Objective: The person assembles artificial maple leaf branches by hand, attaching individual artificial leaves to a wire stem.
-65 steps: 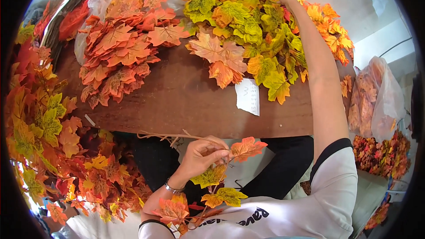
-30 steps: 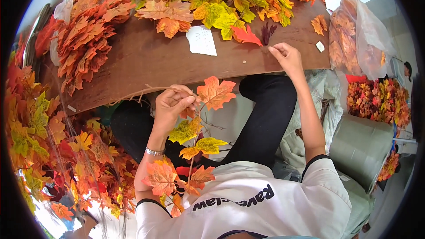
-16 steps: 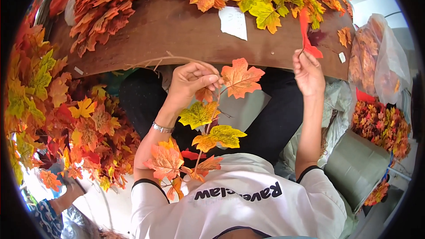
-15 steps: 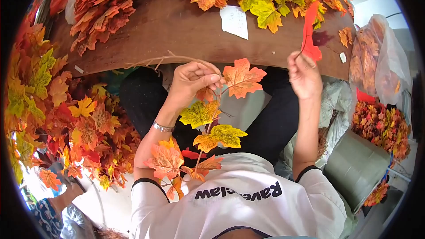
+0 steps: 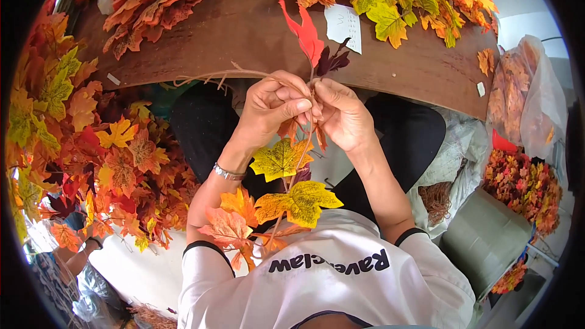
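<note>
My left hand is closed on the brown stem of an artificial maple leaf garland. Yellow and orange leaves trail from it down over my shirt. Bare stem ends stick out past that hand to the left, at the table edge. My right hand pinches right beside it, fingers nearly touching the left ones. From its pinch a bright red artificial leaf points upward, and a dark purple leaf stands next to it. My fingers hide where the leaf stalks and the stem meet.
The brown table carries stacked orange leaves, yellow-green leaves and a paper slip. Leaf garlands hang thickly at left. At right are a clear bag of leaves and a grey bucket.
My right hand has come left with the red leaf, from over the table's right part to beside my left hand. The dark purple leaf now stands next to the red one.
</note>
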A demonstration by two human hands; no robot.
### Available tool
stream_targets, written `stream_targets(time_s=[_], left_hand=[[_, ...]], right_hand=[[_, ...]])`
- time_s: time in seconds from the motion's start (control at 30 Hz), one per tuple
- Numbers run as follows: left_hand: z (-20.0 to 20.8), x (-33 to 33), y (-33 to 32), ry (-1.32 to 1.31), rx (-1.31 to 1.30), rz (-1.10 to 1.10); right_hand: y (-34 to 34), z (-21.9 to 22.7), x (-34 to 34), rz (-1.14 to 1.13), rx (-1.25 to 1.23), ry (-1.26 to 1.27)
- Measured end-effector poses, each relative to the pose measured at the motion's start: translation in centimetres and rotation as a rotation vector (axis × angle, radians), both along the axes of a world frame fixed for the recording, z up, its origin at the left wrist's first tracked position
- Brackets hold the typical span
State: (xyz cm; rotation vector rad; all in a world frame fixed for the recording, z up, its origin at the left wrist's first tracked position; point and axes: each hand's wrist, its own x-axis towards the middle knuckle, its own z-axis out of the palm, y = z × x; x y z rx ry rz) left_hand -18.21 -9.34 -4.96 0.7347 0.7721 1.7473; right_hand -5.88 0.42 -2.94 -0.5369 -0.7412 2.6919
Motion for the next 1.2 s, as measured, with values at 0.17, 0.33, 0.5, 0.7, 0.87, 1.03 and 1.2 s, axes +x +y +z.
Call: stream_targets(time_s=[0.17,0.33,0.5,0.7,0.87,1.03,1.2], left_hand=[[0.38,-0.23,-0.28,-0.02,-0.017,-0.022],[0.09,-0.22,-0.2,-0.04,-0.021,-0.024],[0.07,-0.24,-0.19,-0.021,-0.021,-0.029],[0.15,-0.07,-0.18,-0.033,-0.031,-0.041],[-0.01,-0.06,-0.09,-0.063,-0.03,-0.035],[0.08,-0.26,0.07,-0.066,-0.058,-0.047],[0.04,-0.3,-0.06,-0.059,-0.057,-0.05]], right_hand=[[-0.29,-0.02,-0.15,0.027,-0.039,0.031],[-0.48,0.15,-0.1,0.001,-0.034,0.019],[-0.35,-0.22,0.06,0.009,-0.038,0.019],[-0.27,-0.31,0.3,-0.001,-0.025,0.027],[-0.46,-0.28,0.48,-0.028,0.098,0.036],[-0.65,-0.67,0.31,-0.059,-0.052,0.021],[-0.84,-0.51,0.13,-0.068,-0.086,0.0]])
